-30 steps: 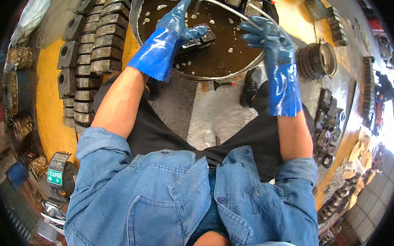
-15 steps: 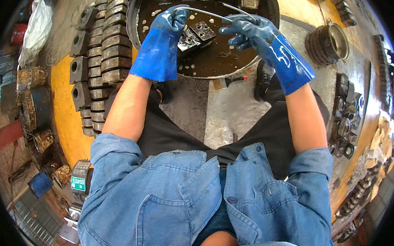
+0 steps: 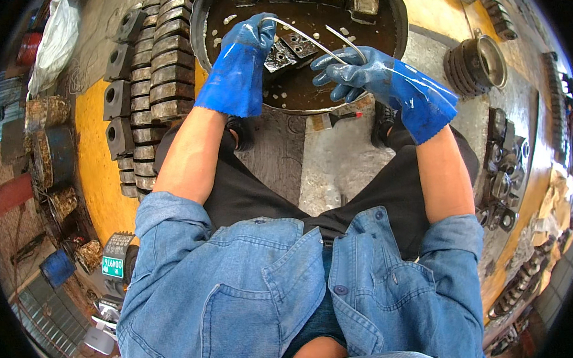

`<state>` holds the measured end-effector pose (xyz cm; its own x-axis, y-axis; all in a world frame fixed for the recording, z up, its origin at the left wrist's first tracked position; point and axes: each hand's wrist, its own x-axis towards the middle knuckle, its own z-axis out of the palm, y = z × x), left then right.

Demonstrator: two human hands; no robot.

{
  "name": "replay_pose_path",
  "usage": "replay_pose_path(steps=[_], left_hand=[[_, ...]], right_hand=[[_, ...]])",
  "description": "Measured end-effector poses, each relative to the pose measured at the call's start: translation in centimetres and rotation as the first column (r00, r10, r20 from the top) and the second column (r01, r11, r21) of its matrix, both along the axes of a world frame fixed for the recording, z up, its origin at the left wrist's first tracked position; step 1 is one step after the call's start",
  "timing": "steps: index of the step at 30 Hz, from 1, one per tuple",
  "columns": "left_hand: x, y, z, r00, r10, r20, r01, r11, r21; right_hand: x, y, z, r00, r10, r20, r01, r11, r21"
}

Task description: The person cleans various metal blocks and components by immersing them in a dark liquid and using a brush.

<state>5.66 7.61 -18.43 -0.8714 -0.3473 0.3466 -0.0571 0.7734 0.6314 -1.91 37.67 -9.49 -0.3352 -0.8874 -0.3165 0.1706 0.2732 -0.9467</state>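
My gloved left hand is closed around one end of a thin bent metal rod over a round dark basin. Opposite it, my gloved right hand grips the rod near its bend, some fingers spread; another stretch of rod sticks up beyond this hand. Below and between my hands, a wet dark metal block with holes sits in the basin's brown liquid. Whether the rod touches the block, I cannot tell. Several blocky metal pieces line the basin's far side.
Stacked metal blocks stand in rows left of the basin. A brush lies on the floor by its near rim. Ring-shaped metal parts stand at the right, with smaller machined parts nearer me.
My right hand has come down and slightly left, and the rod now slopes more steeply between my hands. My left hand has shifted slightly right and down.
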Motion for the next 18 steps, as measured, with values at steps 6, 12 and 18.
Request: replay_pose_path(steps=[6, 12, 18], left_hand=[[0.2, 0.5, 1.7, 0.996, 0.035, 0.077, -0.029, 0.996, -0.085], [0.5, 2.5, 2.7, 0.991, -0.071, 0.114, 0.093, 0.975, -0.204], [0.7, 1.8, 2.3, 0.982, -0.119, 0.146, 0.142, 0.977, -0.159]], right_hand=[[0.0, -0.2, 1.8, 0.999, -0.022, -0.026, 0.023, 0.998, 0.057], [-0.1, -0.7, 0.4, 0.998, -0.038, -0.045, 0.041, 0.997, 0.071], [1.3, -3.0, 0.6, 0.991, -0.106, -0.086, 0.126, 0.951, 0.282]])
